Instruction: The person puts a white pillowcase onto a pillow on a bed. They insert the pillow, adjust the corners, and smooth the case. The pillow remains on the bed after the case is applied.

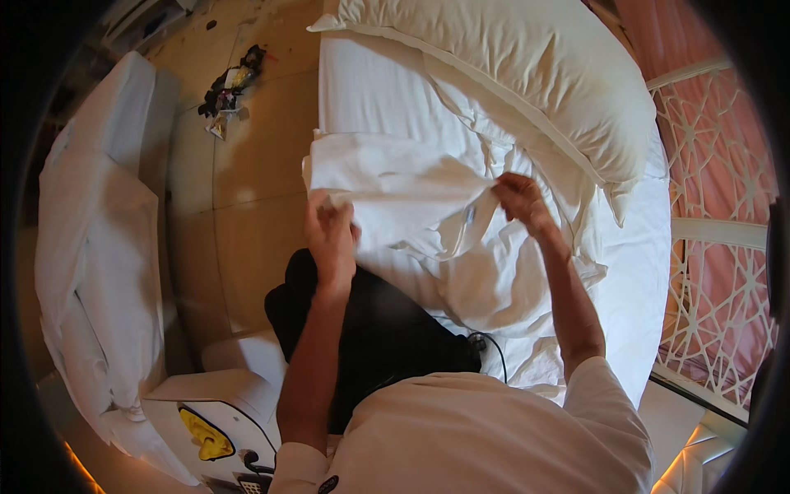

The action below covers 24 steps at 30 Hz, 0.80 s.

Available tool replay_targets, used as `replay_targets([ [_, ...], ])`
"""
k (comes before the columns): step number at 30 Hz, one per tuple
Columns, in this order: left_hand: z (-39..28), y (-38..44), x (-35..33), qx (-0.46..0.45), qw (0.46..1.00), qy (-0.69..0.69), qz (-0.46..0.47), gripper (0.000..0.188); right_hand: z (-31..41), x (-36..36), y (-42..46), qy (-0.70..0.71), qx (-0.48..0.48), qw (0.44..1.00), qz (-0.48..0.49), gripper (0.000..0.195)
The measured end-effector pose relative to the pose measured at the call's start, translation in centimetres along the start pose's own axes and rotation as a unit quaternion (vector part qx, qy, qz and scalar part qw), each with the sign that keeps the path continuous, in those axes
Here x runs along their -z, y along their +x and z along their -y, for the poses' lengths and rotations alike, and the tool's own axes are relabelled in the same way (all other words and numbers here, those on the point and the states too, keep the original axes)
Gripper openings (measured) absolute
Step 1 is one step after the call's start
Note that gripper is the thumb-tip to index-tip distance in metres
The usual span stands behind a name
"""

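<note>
A white cloth (pixel 407 167), perhaps a pillowcase or folded sheet, is stretched between my two hands over the bed. My left hand (pixel 332 238) grips its near left edge beside the mattress side, slightly blurred. With thumb and fingers, my right hand (pixel 524 204) pinches the cloth's right end, lifting it off the bedding. A small label (pixel 470 215) shows on a loose fold near that hand. Under and right of the cloth lies a rumpled white sheet (pixel 500 272). Beyond it, a large cream pillow (pixel 506 68) rests across the bed.
Another bed with white bedding (pixel 117 247) stands left across a tiled floor (pixel 253 173). Dark bags and wrappers (pixel 228 92) lie on the floor. A white nightstand (pixel 210 395) holds a yellow cloth (pixel 208 435) and a telephone (pixel 250 460). A white lattice screen (pixel 716 154) borders the right.
</note>
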<state>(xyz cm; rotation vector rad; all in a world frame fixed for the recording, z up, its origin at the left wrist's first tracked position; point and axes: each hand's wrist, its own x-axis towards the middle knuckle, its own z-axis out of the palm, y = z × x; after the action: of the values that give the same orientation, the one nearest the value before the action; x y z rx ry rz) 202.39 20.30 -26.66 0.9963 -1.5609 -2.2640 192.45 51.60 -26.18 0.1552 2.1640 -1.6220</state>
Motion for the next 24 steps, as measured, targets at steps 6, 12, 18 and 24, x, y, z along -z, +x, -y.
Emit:
replay_targets([
  [6, -8.0, 7.5, -7.5, -0.134, 0.981, -0.091, 0.106, 0.058, 3.6, 3.0, 6.2, 0.025, 0.145, 0.978, -0.147, 0.034],
  [12, 2.5, 10.1, -0.6, -0.24, 0.936, 0.258, -0.008, 0.035, -0.3, -1.6, 3.4, -0.048, 0.099, 0.992, -0.062, 0.029],
  [18, 8.4, 7.7, 4.6, -0.103, 0.951, 0.275, -0.094, 0.045, -5.1, -10.8, -4.0, -0.186, 0.288, 0.939, -0.003, 0.053],
  [24, 7.7, 11.4, 4.8, -0.203, 0.925, 0.313, -0.071, 0.049, -4.8, -14.0, -4.3, -0.384, 0.233, 0.89, -0.079, 0.036],
])
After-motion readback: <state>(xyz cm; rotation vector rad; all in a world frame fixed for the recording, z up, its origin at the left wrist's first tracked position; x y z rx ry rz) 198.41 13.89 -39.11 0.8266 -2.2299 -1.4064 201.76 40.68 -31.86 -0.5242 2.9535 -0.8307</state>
